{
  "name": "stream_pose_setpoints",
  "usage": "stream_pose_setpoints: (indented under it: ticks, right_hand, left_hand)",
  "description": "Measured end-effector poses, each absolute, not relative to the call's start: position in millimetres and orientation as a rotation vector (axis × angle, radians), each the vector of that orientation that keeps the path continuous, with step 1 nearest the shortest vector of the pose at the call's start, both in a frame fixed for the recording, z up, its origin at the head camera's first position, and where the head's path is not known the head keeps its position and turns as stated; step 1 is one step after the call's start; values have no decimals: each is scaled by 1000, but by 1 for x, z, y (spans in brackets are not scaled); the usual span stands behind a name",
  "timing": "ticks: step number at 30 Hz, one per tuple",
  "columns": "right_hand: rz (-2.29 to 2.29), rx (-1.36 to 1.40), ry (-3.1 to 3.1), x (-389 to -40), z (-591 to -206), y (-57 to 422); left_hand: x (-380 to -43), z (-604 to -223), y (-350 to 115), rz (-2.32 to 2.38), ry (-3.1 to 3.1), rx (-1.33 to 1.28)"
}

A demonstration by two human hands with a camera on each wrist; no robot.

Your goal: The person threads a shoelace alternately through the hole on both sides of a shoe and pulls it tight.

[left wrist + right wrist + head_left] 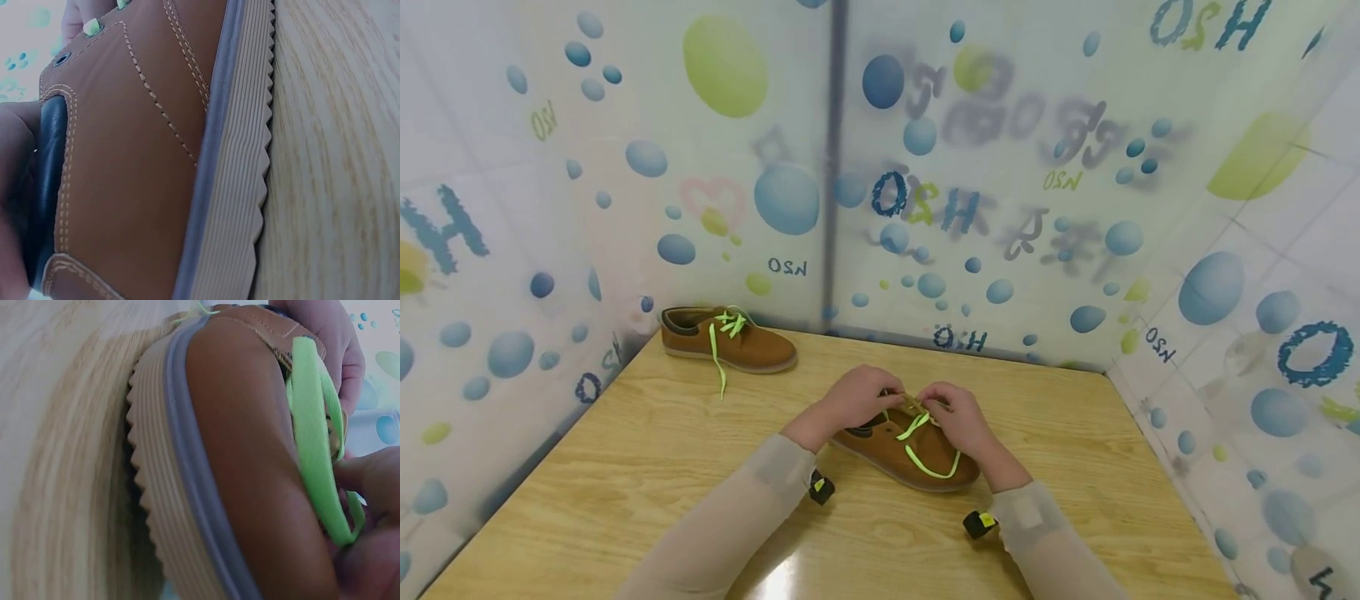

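Note:
A brown leather shoe [880, 452] with a pale ridged sole stands on the table, its toe to the right. Its lime-green shoelace [913, 427] is partly threaded, with a loose loop hanging over the near side. My left hand [857, 398] reaches over the shoe's opening, thumb and fingers gripping the far eyelet flap [912, 403]. At the front end of that flap, my right hand [957, 419] pinches the shoelace. The right wrist view shows the green lace [310, 419] looping down to the right fingertips [353, 472]. An uncovered eyelet [62, 59] shows in the left wrist view.
A second brown shoe [752, 348] with lime-green laces stands at the table's back left, one lace end trailing onto the wood. The wooden table [625, 467] is bounded by patterned curtains [1037, 275] at the back and sides. Wrist cameras [822, 487] hang below the sleeves.

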State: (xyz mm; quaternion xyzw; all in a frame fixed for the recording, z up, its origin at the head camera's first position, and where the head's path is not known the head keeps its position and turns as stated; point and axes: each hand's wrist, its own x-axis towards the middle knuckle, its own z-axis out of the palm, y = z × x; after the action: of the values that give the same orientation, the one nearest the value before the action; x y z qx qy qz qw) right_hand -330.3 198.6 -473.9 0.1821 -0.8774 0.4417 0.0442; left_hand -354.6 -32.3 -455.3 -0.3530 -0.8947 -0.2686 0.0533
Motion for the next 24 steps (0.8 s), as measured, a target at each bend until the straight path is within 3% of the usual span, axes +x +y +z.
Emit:
stream_pose_setpoints:
  ticks: [8, 16, 24]
  right_hand:
    - [1426, 542, -2668, -331, -472, 197]
    - [1481, 551, -2683, -334, -475, 200]
    - [1565, 504, -2673, -337, -483, 199]
  left_hand:
    - [-354, -456, -32, -992, -2599, -955]
    - [-347, -452, -23, -924, -2698, -1037]
    - [-333, -461, -2, -988, -2738, -754]
